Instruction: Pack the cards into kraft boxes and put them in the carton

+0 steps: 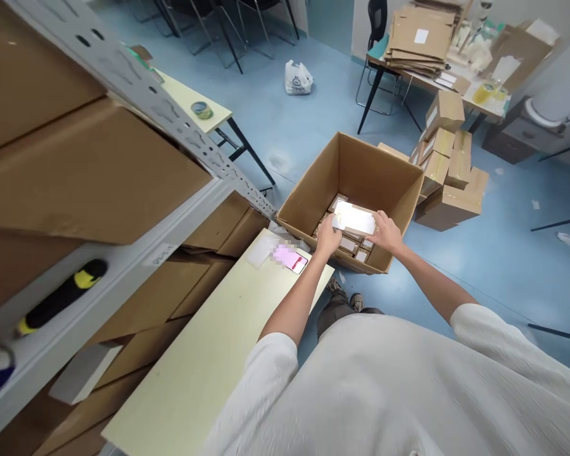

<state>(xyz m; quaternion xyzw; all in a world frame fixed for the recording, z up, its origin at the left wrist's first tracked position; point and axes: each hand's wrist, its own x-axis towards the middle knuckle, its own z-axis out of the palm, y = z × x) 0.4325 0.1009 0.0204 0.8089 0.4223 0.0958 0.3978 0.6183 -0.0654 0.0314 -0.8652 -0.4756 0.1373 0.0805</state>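
Note:
Between my two hands is a small box with a bright white label on top, the labelled box [354, 217], over the open mouth of a big cardboard carton [308, 196]. My left hand [329, 236] grips its left end, and my right hand [386, 232] grips its right end, fingers closed on it. Several small labelled boxes [348, 244] lie in the bottom of the carton beneath it. A phone [296, 261] with a lit screen lies on the pale table [209, 342] to the left of my left hand.
Stacked brown boxes [451, 190] stand right of the carton. A metal shelf [123, 234] with cartons and a black-and-yellow tool [61, 297] runs along the left. Farther back are a tape roll [202, 110] on a table, a white bag [298, 78] and a cluttered table [479, 106].

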